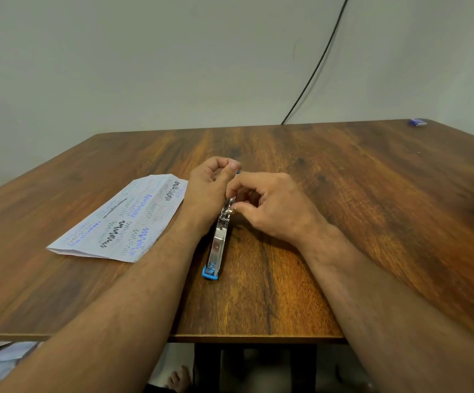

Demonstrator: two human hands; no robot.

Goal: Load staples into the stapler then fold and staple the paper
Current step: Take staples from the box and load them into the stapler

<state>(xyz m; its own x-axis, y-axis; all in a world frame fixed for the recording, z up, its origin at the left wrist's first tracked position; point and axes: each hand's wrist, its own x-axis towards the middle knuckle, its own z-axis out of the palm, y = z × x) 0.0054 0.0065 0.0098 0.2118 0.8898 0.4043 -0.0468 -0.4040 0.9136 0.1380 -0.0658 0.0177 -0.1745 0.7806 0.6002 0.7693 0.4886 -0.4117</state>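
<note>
A silver stapler [218,245] with blue plastic ends lies opened flat along the middle of the wooden table [372,208], one blue end toward me. My left hand [208,191] grips its far end from the left side. My right hand [269,205] pinches at the metal channel near the stapler's middle with thumb and forefinger; whether staples sit between those fingers is hidden. A folded sheet of paper [119,222] covered in black and blue scribbles lies flat to the left of my left forearm.
A small blue box [418,122] sits at the table's far right corner. A black cable [319,63] runs down the pale wall behind the table. The table's near edge crosses under my forearms.
</note>
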